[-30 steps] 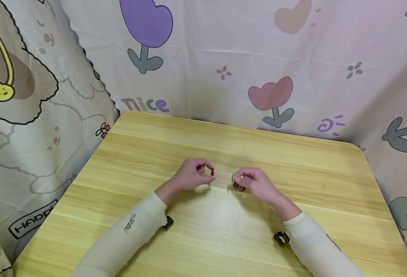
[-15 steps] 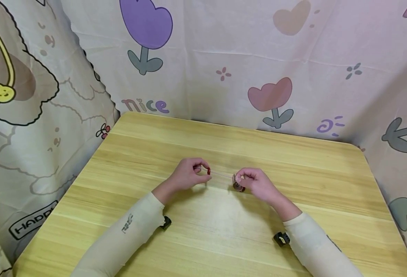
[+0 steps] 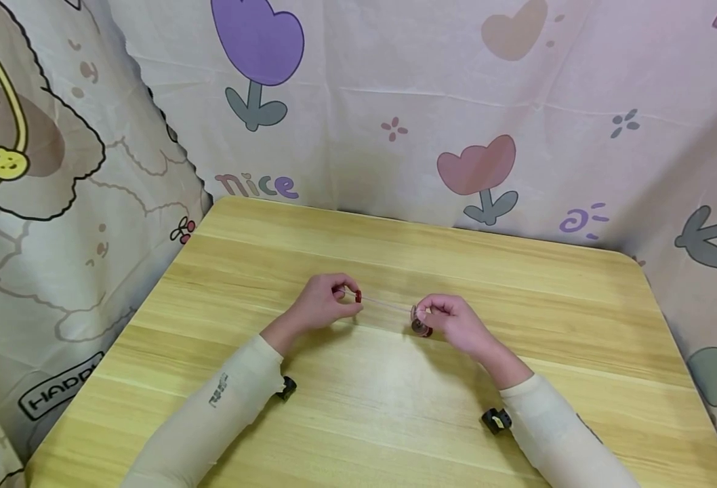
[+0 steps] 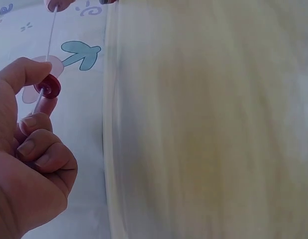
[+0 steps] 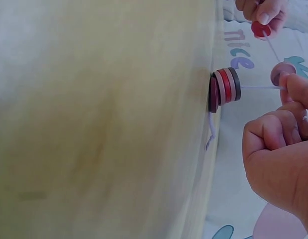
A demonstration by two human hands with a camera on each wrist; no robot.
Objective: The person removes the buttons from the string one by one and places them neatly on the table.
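A white string (image 3: 385, 303) runs taut between the two hands. My left hand (image 3: 318, 301) pinches a small red round bead (image 4: 48, 86) threaded on it, thumb and index finger at its rim, the other fingers curled in the left wrist view. My right hand (image 3: 456, 324) pinches a pale pink bead (image 5: 280, 72) on the same string. Below the right fingers hangs a stack of flat round beads (image 5: 227, 85) in black, pink, red and dark red, close to the tabletop. A knotted string end (image 5: 211, 133) dangles past the stack.
The wooden table (image 3: 358, 407) reaches out on all sides of the hands. Behind it hangs a printed curtain (image 3: 358, 102), with another stretch of cloth (image 3: 47, 271) along the left. Black wrist cameras (image 3: 496, 421) sit at both cuffs.
My left hand has moved left and slightly away with the red bead, so a longer piece of string shows between the hands. My right hand has stayed nearly in place.
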